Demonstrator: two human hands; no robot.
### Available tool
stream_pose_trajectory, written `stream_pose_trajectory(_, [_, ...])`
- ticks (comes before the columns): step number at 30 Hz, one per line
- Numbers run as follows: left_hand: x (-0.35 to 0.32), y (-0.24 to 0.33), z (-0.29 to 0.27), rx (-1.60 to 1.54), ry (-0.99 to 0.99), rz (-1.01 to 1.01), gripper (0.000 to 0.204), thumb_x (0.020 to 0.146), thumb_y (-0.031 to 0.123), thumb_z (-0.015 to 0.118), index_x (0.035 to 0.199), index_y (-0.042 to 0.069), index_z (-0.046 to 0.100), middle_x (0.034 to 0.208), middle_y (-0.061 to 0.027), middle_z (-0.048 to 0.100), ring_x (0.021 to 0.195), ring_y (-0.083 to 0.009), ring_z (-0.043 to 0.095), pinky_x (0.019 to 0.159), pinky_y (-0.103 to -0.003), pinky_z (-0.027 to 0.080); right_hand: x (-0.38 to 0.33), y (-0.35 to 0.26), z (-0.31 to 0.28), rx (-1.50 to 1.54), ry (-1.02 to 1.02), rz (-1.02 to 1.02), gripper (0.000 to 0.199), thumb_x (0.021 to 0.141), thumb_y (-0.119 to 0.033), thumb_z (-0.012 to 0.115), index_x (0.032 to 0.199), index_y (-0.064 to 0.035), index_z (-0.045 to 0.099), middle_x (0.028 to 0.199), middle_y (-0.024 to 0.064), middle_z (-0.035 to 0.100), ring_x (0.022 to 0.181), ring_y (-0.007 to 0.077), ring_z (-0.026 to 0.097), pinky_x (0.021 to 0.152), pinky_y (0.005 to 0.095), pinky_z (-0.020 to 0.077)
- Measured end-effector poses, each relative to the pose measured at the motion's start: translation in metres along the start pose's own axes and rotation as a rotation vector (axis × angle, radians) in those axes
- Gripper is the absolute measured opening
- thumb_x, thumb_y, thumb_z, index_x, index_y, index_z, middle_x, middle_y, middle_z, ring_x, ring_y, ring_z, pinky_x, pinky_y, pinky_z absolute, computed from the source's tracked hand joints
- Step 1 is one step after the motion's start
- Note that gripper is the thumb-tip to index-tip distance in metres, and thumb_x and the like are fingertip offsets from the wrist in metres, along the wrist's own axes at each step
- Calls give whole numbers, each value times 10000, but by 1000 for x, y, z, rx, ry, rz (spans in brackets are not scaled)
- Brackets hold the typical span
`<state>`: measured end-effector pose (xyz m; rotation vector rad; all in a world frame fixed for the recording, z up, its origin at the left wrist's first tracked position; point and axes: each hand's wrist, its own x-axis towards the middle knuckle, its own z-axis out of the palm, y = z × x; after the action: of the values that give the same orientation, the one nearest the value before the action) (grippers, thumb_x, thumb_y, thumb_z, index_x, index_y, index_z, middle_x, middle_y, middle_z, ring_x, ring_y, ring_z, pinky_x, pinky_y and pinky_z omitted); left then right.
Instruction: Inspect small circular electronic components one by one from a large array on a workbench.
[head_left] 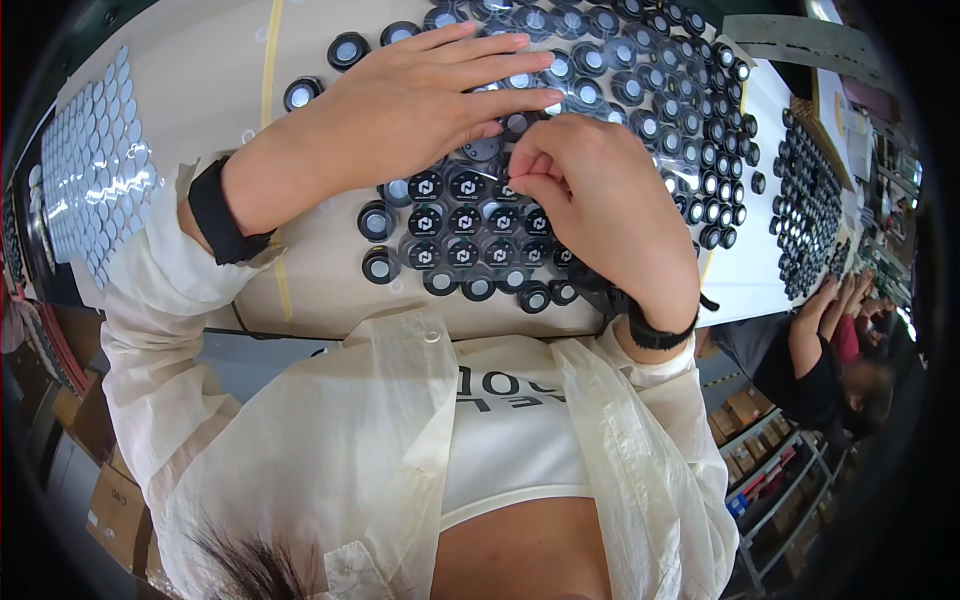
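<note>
1. The bench (205, 70) has bare room on the left, between a yellow strip (271, 60) and a sheet of pale discs (95, 160); only a narrow bare margin lies along its near edge.
2. Round black pieces (378, 221) crowd the middle, far and right areas, leaving small gaps; 2 sit apart at far left.
3. The left hand (400, 105) spans the far-left pieces, fingers spread, palm down, hiding some.
4. The right hand (610, 185) is over the dark labels (463, 221), fingers curled toward the thumb; whether they pinch anything cannot be told.
5. Glare on the clear film (672, 175) obscures its edges, and the right hand covers some labels.
6. The far rows are cut off; at right, a co-worker's hands (826, 297) are blurred.
</note>
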<state>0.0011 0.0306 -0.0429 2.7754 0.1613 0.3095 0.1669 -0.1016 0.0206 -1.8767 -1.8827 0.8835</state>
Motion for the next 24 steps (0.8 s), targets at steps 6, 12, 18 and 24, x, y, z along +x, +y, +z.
stream_pose_trajectory(6, [0, 4, -8, -31, 84, -34, 597, 900, 123, 651, 1464, 233, 491, 1563, 0, 402, 1402, -239, 417, 1158, -432, 349, -26, -33, -17, 146, 58, -97, 129, 746, 55, 712, 849, 6, 653, 810, 128, 635, 783, 299, 633, 711, 351, 501])
stream_pose_trajectory(12, [-29, -15, -97, 8, 122, -260, 536, 811, -92, 637, 1305, 112, 589, 1343, -118, 572, 1183, -322, 582, 993, -392, 469, -29, -17, -33, 284, 173, 30, 103, 807, -3, 734, 872, -4, 655, 860, 67, 662, 835, 182, 615, 782, 284, 461])
stream_pose_trajectory(18, [-73, 10, -97, -81, -135, -644, 514, 780, -123, 630, 1243, 99, 609, 1284, -83, 605, 1085, -327, 627, 914, -399, 512, -13, 0, -12, 320, 230, -138, 112, 788, -26, 744, 869, -9, 668, 850, 83, 674, 803, 236, 617, 794, 325, 480])
stream_pose_trajectory(24, [-90, -7, -79, -29, -34, -494, 431, 805, -99, 640, 1202, 69, 635, 1245, -90, 629, 1077, -318, 634, 903, -376, 529, -6, -4, 4, 638, 243, -49, 155, 814, -24, 736, 953, -11, 668, 854, 53, 668, 867, 173, 613, 846, 306, 470])
